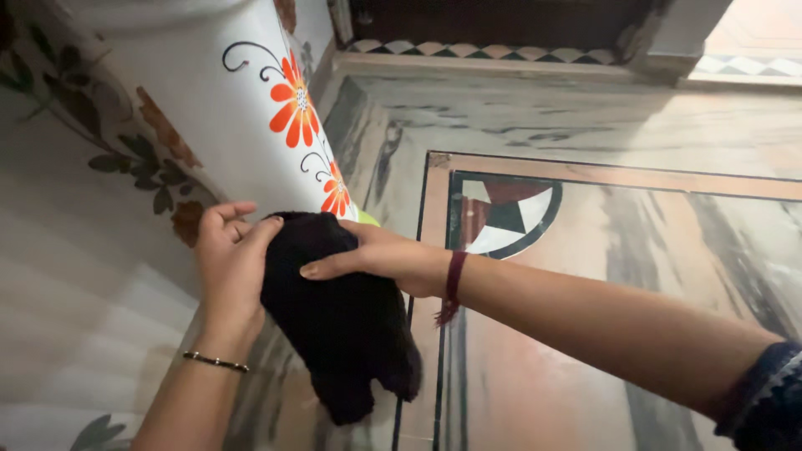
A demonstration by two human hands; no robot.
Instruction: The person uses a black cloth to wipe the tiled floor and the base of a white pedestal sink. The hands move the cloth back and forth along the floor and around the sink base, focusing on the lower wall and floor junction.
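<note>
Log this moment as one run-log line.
left hand: grips black cloth edge | right hand: pinches cloth top | cloth: hangs over marble floor

A black cloth (338,313), orange flowers on a white sheet (242,100), and a grey-veined marble floor (585,117).

A cloth (338,321) hangs in the middle of the view, above the floor (601,125). The left hand (230,267) grips its left upper edge, and the right hand (376,255) lies across its top from the right, so the cloth sits between the two hands. Behind the cloth and to the left stands a tall appliance (225,92) with a flower decal (294,100) on its side. A round floor inlay (510,217) lies to the right, beyond the right wrist. A doorstep (501,54) runs along the far edge of the floor.
</note>
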